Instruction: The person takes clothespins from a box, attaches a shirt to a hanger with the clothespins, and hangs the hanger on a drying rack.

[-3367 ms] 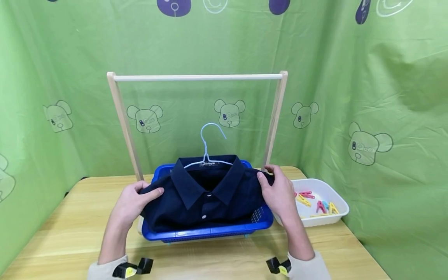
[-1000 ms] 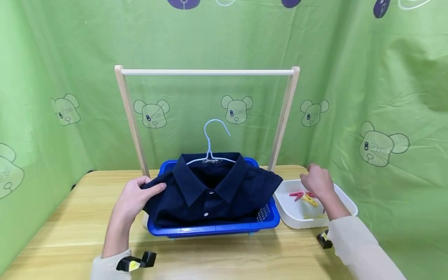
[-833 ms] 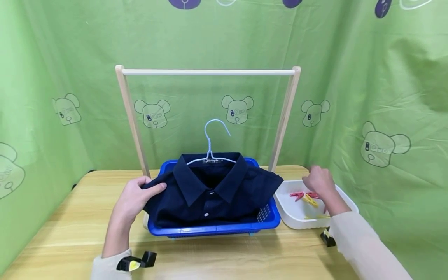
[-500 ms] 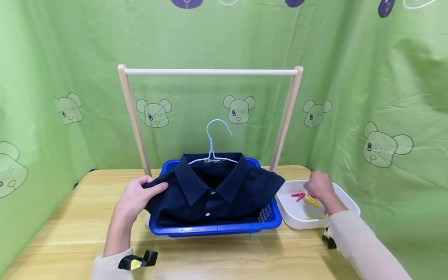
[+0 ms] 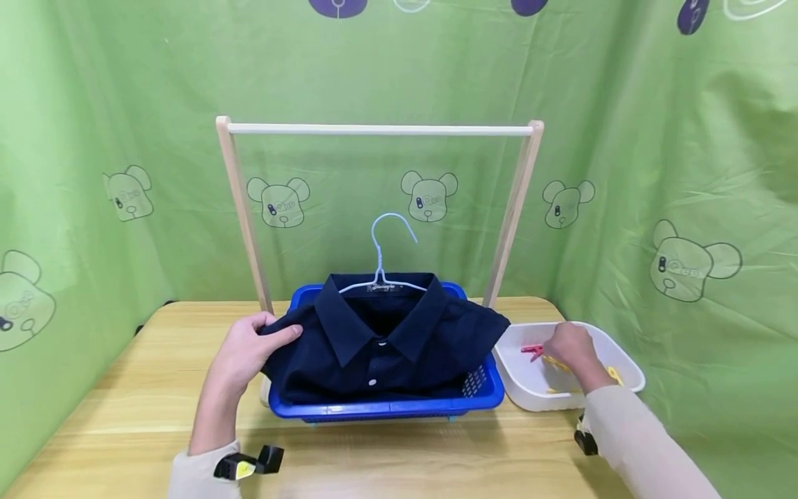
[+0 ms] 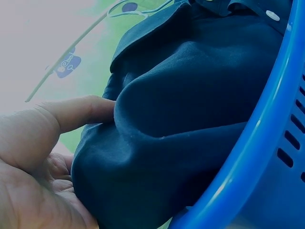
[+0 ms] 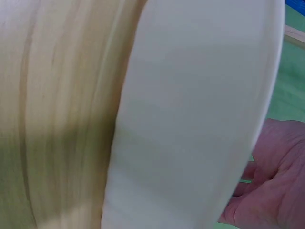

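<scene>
A dark navy collared shirt sits on a thin, light-blue wire hanger, which shows at its neck. My left hand pinches the shirt's left shoulder between thumb and fingers; in the left wrist view the thumb presses on the dark cloth. Beneath the shirt is a blue plastic basket. My right hand reaches down into a white tray of clothespins, beside a red clothespin and some yellow ones. Its fingertips are hidden, and the tray wall blocks them in the right wrist view.
Behind the basket rises a wooden rack with a white crossbar and two slanting posts. All of it stands on a light wooden table. Green printed curtain closes off the back and sides.
My right hand has let go of the shirt's right shoulder and gone right to the tray, then lower into it. My left hand keeps its pinch. The head view has shifted slightly.
</scene>
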### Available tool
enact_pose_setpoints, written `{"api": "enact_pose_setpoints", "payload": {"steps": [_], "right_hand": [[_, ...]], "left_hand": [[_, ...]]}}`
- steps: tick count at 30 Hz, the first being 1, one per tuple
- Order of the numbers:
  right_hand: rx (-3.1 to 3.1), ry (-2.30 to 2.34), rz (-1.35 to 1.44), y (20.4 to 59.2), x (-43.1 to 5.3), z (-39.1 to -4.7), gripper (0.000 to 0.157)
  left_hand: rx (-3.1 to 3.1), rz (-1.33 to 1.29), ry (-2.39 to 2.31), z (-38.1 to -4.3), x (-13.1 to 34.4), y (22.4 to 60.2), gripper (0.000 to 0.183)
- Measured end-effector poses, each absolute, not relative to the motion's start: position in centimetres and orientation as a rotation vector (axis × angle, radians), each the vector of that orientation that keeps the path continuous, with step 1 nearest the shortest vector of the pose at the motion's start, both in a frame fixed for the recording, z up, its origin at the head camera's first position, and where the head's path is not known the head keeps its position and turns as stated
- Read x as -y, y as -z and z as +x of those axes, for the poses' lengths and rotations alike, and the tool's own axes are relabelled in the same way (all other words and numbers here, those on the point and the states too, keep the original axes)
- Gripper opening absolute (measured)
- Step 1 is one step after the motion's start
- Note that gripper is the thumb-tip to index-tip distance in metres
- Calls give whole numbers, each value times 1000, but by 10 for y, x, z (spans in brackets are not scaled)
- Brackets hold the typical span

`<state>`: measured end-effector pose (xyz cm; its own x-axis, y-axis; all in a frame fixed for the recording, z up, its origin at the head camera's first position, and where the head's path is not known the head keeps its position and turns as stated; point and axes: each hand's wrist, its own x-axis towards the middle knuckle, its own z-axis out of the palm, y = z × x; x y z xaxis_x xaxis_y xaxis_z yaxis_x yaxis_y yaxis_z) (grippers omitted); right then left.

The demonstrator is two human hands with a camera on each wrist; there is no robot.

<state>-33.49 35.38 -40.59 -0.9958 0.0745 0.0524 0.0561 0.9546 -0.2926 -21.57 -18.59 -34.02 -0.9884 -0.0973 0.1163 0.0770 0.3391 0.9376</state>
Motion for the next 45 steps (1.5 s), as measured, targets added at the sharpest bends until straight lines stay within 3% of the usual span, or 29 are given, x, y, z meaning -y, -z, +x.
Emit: {"api": "enact_pose_setpoints", "payload": {"steps": [27,45], "right_hand": [[3071,-531,-175,421,-351,-337,15],[3082,-554,-215,433,-355,-347,7]], "left_hand": [[2438,4,1761,-217,189,342,31],[2435,-7,1762,-216,186,342,32]]}}
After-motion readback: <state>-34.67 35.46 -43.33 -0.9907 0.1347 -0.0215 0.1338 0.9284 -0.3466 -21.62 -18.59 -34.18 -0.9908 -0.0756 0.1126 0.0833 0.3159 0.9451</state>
